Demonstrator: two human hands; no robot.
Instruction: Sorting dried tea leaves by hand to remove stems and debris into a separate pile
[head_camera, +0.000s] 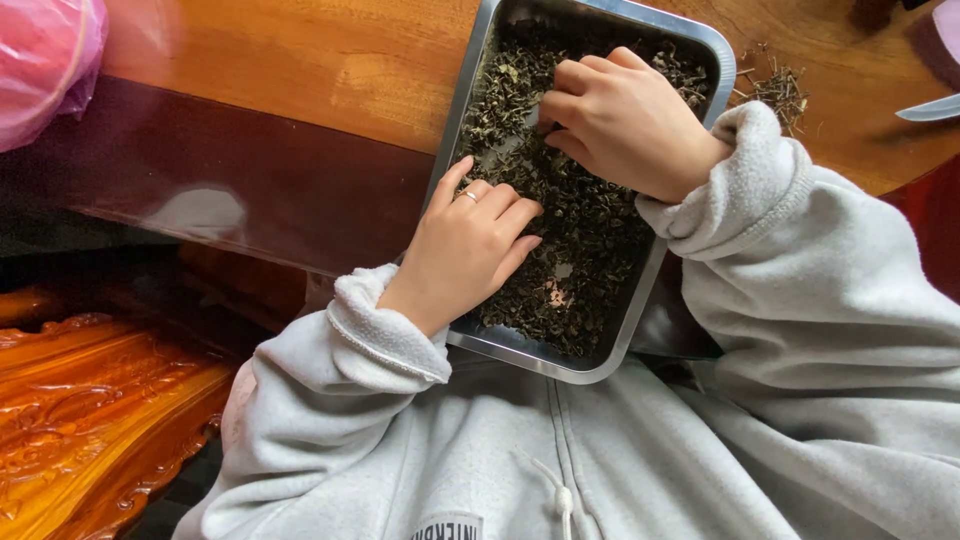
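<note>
Table (330, 60) of glossy orange-brown wood fills the upper field; a rectangular steel tray (480, 75) with rounded corners overhangs its near edge toward the lap, apparently to bring the contents close. Dried leaves (590, 230), dark, curled and crumbly, cover the tray floor. Right hand (625, 120), at 1 o'clock, has fingers bunched narrow, pinching into the leaves. Left hand (470, 245), at 9 o'clock, ringed, lies on the leaves, fingers loosely curled, thumb along the rim. Stems (780, 88) lie beyond the tray at 2 o'clock.
</note>
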